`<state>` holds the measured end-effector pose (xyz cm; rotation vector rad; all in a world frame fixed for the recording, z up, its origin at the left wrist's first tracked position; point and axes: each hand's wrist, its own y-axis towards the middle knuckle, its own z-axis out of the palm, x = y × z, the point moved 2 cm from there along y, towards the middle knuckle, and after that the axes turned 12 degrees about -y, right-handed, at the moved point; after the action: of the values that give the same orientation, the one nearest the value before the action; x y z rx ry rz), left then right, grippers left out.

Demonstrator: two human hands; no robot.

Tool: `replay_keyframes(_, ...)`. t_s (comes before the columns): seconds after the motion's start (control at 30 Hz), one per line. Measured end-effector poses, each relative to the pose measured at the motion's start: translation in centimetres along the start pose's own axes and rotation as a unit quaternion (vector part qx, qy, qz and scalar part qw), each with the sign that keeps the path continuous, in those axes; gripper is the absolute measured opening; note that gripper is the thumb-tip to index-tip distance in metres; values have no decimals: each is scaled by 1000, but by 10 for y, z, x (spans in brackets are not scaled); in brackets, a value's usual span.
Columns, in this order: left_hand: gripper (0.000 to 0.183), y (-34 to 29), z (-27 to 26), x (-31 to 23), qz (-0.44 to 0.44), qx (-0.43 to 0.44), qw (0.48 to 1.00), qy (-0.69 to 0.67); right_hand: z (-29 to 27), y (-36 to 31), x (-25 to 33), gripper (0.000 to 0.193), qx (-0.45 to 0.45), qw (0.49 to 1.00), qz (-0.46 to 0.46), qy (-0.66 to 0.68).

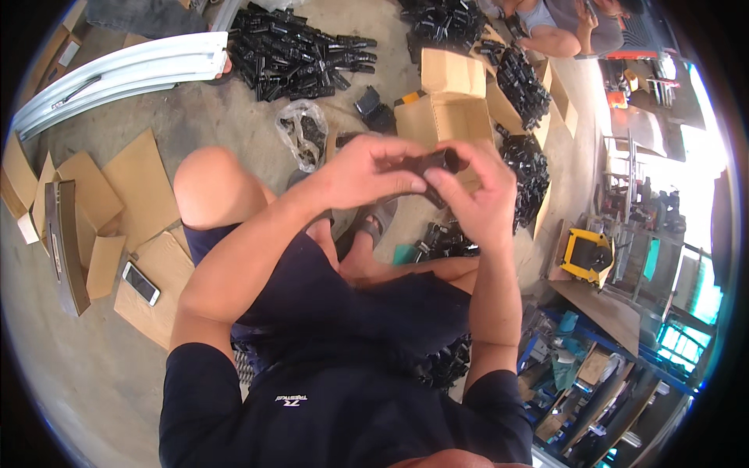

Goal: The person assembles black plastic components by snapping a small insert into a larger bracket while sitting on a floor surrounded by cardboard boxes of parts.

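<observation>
Held up in front of my knees is a black tubular part with a round open end. My left hand is closed on its left side, the thumb pressed along it. My right hand grips the other end with thumb and fingers. The palms and fingers hide much of the part, so its exact kind does not show. Just beyond my hands an open cardboard box stands on the floor. A clear plastic bag with dark pieces in it lies left of the box.
Piles of black parts lie far left, at the far middle and on the right. A white metal beam, flattened cardboard and a phone are at left. Another person sits at far right. Shelving stands right.
</observation>
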<state>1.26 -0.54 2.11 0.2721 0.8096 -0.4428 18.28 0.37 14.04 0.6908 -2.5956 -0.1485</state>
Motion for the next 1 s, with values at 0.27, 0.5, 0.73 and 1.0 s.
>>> replay_keyframes(0.27, 34, 10, -16, -12, -5, -12, 1000, 24, 29, 22, -20, 27, -24, 987, 56, 149)
replay_keyframes(0.5, 33, 22, -41, -2, 2, -129, 992, 10, 76, 60, -87, 27, -32, 891, 101, 442)
replay_keyframes(0.73, 50, 27, -89, -6, -47, -212, 893, 394, 267, -11, -139, 28, 151, 974, 167, -13)
replay_keyframes(1.0, 48, 45, -96, 3, -96, -207, 862, 452, 378, -75, -142, 20, 221, 958, -17, -185)
